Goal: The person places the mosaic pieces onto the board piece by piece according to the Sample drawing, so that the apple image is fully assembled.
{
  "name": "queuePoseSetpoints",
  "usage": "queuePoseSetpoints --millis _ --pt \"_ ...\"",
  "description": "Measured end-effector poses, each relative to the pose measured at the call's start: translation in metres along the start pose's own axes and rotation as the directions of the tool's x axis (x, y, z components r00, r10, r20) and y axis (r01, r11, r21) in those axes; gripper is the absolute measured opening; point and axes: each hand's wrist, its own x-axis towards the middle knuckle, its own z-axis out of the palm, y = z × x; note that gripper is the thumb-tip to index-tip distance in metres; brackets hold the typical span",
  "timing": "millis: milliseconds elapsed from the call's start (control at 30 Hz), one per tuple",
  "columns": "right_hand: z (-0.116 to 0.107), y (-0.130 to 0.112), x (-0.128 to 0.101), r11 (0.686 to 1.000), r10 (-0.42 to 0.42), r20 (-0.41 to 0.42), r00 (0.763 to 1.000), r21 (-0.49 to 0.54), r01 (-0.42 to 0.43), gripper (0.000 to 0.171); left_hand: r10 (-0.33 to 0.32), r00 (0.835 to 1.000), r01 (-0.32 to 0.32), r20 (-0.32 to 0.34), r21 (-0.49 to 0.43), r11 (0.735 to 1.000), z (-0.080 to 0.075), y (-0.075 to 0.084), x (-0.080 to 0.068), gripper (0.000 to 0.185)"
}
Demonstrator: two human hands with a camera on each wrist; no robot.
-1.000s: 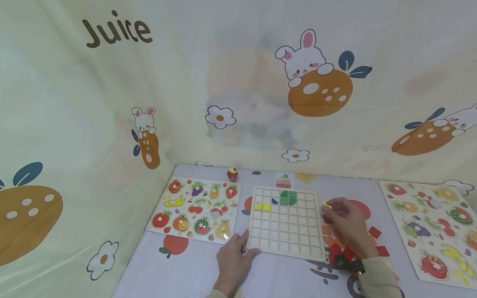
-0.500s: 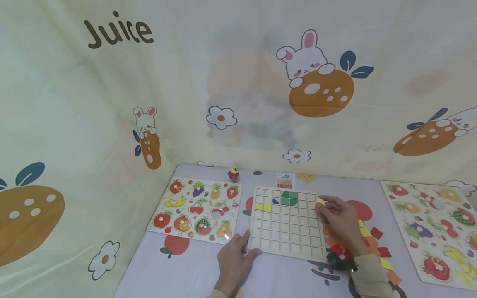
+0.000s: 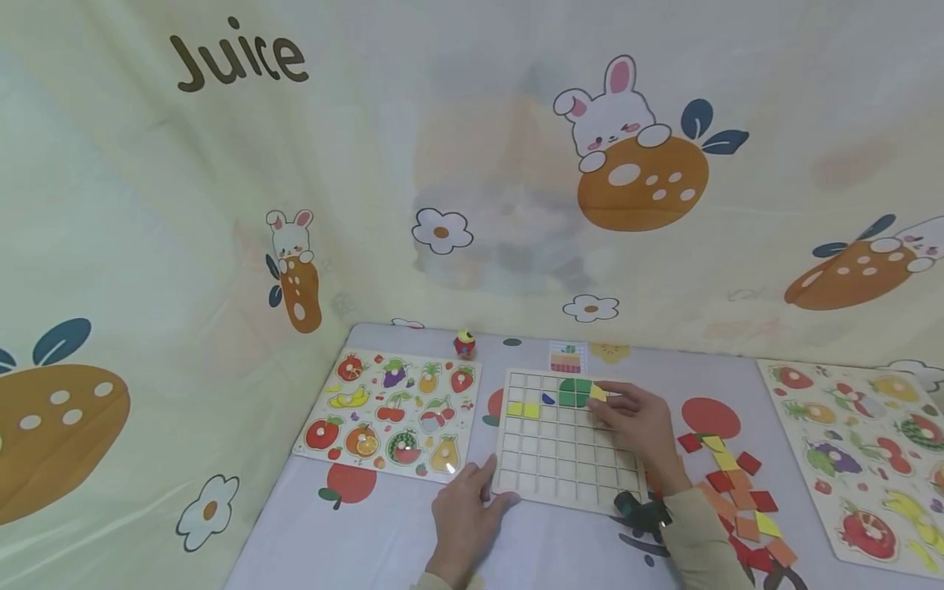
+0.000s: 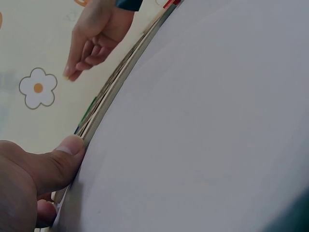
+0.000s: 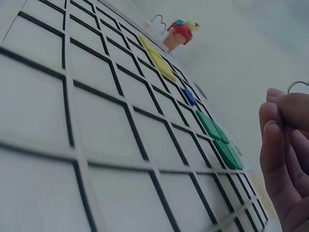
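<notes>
A wooden grid board (image 3: 564,459) lies on the table. It holds green tiles (image 3: 573,392), a small blue piece (image 3: 546,399) and two yellow tiles (image 3: 523,409). My right hand (image 3: 636,418) is over the board's upper right and pinches a yellow tile (image 3: 598,394) just right of the green ones. My left hand (image 3: 465,512) rests at the board's near left corner, thumb (image 4: 63,159) pressed on its edge (image 4: 116,87). In the right wrist view the grid cells (image 5: 96,125) fill the frame, my fingers (image 5: 285,159) at the right.
Loose red, orange and yellow tiles (image 3: 737,492) lie right of the board. Fruit puzzle boards sit at the left (image 3: 391,414) and right (image 3: 863,459). A small toy figure (image 3: 464,344) and a pattern card (image 3: 566,357) stand behind. A printed curtain hangs at the back.
My right hand has carried the yellow tile leftward from beside the board's right edge to over its upper cells, next to the green tiles. The left hand has stayed in place.
</notes>
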Motion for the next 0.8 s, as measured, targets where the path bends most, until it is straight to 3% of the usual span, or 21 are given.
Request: queuePoseSetpoints --millis 300,567,800 --pt "0.034 0.0 0.007 0.988 -0.082 0.117 0.99 -0.123 0.097 0.042 0.03 0.999 -0.03 -0.018 -0.016 0.999 0.001 -0.002 0.0 0.068" --pt "0.055 -0.002 0.006 0.946 -0.18 0.108 0.978 -0.254 0.203 0.033 -0.003 0.999 0.004 0.032 -0.01 1.0 0.004 -0.005 0.002 0.069" --pt "0.059 -0.008 0.007 0.929 -0.188 0.12 0.975 -0.3 0.216 0.035 -0.001 1.0 0.001 0.026 -0.007 1.0 0.003 -0.005 0.002 0.069"
